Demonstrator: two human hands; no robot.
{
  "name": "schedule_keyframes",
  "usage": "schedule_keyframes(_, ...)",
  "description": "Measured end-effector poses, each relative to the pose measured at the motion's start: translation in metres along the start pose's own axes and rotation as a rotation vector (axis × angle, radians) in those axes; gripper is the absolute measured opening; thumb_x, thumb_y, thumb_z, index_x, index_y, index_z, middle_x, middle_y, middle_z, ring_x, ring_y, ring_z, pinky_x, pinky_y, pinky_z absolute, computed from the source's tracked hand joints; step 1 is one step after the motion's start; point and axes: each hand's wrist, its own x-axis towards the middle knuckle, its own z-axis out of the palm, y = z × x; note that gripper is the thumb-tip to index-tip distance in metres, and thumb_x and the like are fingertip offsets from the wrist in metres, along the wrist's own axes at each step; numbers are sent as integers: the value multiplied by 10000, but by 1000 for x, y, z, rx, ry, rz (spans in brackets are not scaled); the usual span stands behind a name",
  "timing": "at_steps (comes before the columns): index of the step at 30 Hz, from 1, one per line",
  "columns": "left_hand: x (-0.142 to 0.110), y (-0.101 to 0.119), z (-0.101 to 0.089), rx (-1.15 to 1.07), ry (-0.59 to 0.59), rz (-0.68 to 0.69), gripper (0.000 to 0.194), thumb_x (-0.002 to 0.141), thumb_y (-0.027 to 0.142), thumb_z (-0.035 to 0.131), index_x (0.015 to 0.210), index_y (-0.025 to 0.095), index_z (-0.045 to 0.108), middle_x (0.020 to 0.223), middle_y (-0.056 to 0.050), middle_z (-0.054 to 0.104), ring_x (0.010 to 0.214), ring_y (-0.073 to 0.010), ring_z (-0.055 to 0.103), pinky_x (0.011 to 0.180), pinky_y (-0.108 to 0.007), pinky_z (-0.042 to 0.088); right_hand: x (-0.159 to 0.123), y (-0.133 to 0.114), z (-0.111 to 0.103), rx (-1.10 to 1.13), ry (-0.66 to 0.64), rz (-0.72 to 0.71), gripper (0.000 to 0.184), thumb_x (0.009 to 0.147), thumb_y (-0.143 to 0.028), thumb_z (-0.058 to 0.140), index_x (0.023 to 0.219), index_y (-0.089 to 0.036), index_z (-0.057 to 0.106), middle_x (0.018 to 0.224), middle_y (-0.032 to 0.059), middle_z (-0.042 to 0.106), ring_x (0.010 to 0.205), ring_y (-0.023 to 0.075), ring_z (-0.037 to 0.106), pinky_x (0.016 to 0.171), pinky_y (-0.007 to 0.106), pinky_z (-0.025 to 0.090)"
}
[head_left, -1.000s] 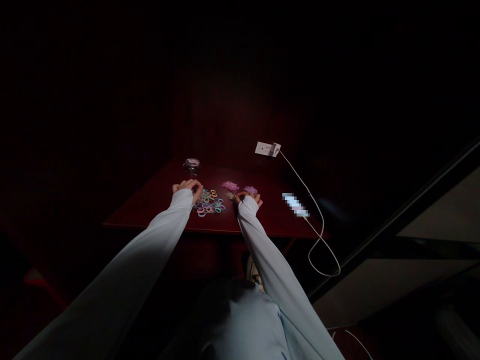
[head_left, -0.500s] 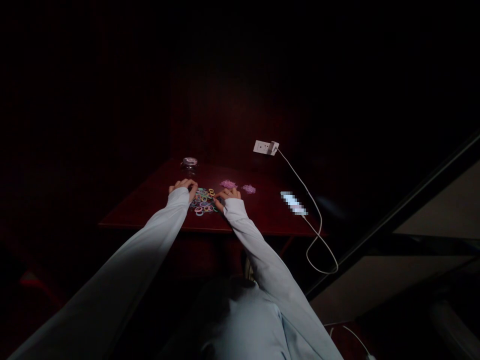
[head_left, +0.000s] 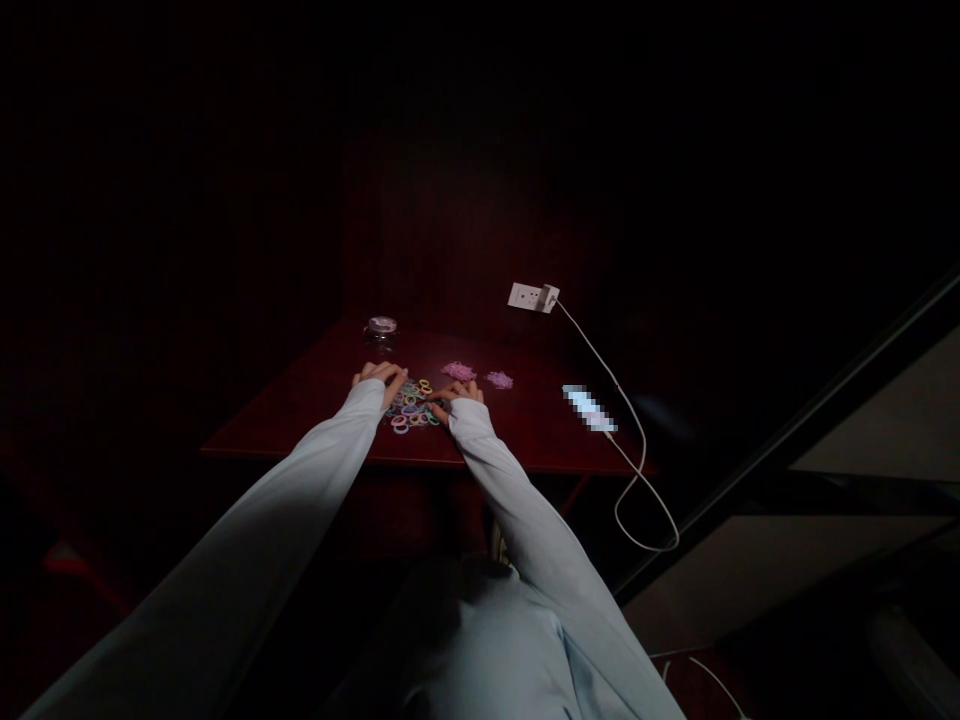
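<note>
The coloured bands (head_left: 413, 414) lie on the surface (head_left: 292, 410) between the left hand (head_left: 377, 374), whose finger gap I cannot tell, and the right hand's (head_left: 466, 390) slightly parted fingers, close to both.

Smooth, faintly glossy reddish table (head_left: 300, 410); matt cloth sleeves (head_left: 300, 470).

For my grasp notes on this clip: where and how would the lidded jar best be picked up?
Probably by the sides of the clear jar, below its lid, with the left hand coming from its left. It stands upright and looks round, so fingers and thumb could wrap it; the loose rings lie nearer the person.
</note>
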Motion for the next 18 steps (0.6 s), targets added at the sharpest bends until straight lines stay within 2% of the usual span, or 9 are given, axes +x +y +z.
schedule_keyframes(7, 0, 2, 1, 10, -49, 51, 235, 1007, 383, 565, 866, 274, 719, 1080, -32, 762, 1111, -282, 530, 966, -421, 395, 1, 0, -1, 47, -38, 30, 195, 994, -450, 709, 1120, -359, 826, 1249, 23, 659, 1194, 244, 450, 1057, 391, 352)
schedule_keyframes(14, 0, -1, 4, 26, -69, 102, 207, 982, 375, 584, 866, 283, 728, 1067, -22, 771, 1097, -278, 542, 966, -425, 403, 0, -2, -2, 77, -41, 35, 153, 989, -419, 718, 1059, -325, 817, 1218, 18, 681, 1196, 244, 465, 1048, 368, 363)
schedule_keyframes(18, -3, -1, 4, 17, -99, 183, 183, 960, 406, 628, 881, 302, 756, 1083, -11, 774, 1097, -269, 551, 964, -410, 397, 0, -3, -3, 68, -35, 7, 155, 1002, -414, 700, 1050, -316, 810, 1200, 16, 695, 1183, 238, 471, 1038, 353, 368)
